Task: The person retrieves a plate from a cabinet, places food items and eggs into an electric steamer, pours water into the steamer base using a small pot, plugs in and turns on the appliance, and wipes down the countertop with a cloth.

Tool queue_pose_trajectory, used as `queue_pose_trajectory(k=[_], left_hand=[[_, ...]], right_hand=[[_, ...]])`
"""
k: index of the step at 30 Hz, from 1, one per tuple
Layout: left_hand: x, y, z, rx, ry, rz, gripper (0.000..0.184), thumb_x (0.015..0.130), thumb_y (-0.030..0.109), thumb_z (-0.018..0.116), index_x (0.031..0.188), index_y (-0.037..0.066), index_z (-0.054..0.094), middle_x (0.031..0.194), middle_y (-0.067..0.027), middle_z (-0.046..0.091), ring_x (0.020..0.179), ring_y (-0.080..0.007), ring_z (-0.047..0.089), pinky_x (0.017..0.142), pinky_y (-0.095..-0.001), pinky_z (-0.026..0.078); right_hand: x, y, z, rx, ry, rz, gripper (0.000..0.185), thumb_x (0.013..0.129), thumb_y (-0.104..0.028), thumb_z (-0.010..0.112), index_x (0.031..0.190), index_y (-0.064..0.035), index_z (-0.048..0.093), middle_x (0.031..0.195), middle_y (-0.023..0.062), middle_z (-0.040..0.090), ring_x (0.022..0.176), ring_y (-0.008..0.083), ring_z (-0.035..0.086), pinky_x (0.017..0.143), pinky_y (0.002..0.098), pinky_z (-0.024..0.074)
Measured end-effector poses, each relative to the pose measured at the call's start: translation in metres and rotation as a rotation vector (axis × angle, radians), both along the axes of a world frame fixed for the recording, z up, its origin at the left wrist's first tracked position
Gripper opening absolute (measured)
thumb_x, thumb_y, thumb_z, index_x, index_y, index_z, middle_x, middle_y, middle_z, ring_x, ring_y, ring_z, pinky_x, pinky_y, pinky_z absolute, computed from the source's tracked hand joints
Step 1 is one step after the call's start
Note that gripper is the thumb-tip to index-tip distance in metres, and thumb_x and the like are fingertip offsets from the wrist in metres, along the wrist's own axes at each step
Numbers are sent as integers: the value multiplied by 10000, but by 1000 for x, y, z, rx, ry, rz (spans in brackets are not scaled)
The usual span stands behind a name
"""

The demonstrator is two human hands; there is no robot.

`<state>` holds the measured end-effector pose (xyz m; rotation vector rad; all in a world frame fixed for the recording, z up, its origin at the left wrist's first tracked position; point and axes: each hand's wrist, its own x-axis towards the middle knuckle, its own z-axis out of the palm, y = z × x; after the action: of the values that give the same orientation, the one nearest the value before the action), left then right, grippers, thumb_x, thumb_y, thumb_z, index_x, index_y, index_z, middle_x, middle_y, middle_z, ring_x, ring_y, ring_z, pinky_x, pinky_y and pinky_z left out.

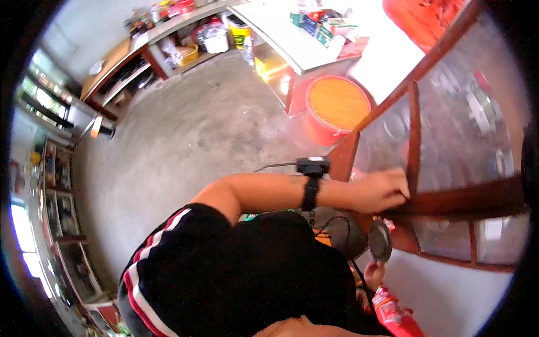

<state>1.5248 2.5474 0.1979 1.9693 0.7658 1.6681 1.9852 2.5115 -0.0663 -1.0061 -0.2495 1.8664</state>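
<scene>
My left hand (pixel 382 191) reaches to the right, its fingers curled at the edge of a brown wooden-framed glass cabinet door (pixel 460 201). A black strap with a small black device (pixel 313 165) sits on that wrist, and a thin cable trails from it. Only part of my right arm (pixel 320 328) shows at the bottom edge; its hand is out of view. Below my left hand, a much smaller-looking hand (pixel 374 274), seemingly another person's, is closed at the lower end of a dark round object (pixel 380 240). A red, white-marked thing (pixel 396 312), sleeve or packaging, is beside it.
A red bucket with an orange-brown top (pixel 338 104) stands beside a white table (pixel 275 33) holding several boxes (pixel 323 28). A red bag (pixel 421 22) lies at upper right. Shelves (pixel 160 39) line the far wall, with glass-fronted cabinets (pixel 73 264) at left. Concrete floor (pixel 185 118) lies between.
</scene>
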Motion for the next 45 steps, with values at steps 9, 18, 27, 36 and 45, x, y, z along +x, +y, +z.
queue_pose_trajectory(k=[9,18,27,36,45], left_hand=[[98,80,5,-4,212,-49,375,832,115,637,1188,56,535,1113,-156,512,854,-386,615,694,-478,533],[-22,54,-98,-531,254,184,372,864,140,592,1213,10,607,1155,-213,605,1059,-378,600,938,-476,489],[-271,-186,-205,-1108,-119,665,416,965,255,596,1281,-15,592,1093,-135,705,972,-183,677,825,-333,541],[-433,-392,-198,-975,-590,994,514,937,266,670,1328,-29,517,1116,-136,672,983,-194,662,832,-329,537],[-559,-562,-170,-570,-1051,1517,512,840,291,758,1194,-38,590,1002,-104,691,849,-139,632,749,-305,521]], right_hand=[[5,-34,-8,-175,-603,196,92,912,-86,601,1003,-79,590,860,34,623,746,166,594,666,306,530],[-61,31,6,-7,-641,492,276,903,-91,581,1179,-81,572,969,11,621,822,142,587,699,292,507],[-435,72,105,627,-740,916,178,895,-95,578,1061,-46,619,928,8,640,759,89,564,684,253,472],[-784,-64,148,1040,-540,1098,119,946,-65,552,1029,-2,610,879,39,643,704,107,604,656,255,512],[-1012,-265,164,928,-220,1699,192,935,-112,583,1091,0,598,945,59,651,767,119,638,666,261,551]])
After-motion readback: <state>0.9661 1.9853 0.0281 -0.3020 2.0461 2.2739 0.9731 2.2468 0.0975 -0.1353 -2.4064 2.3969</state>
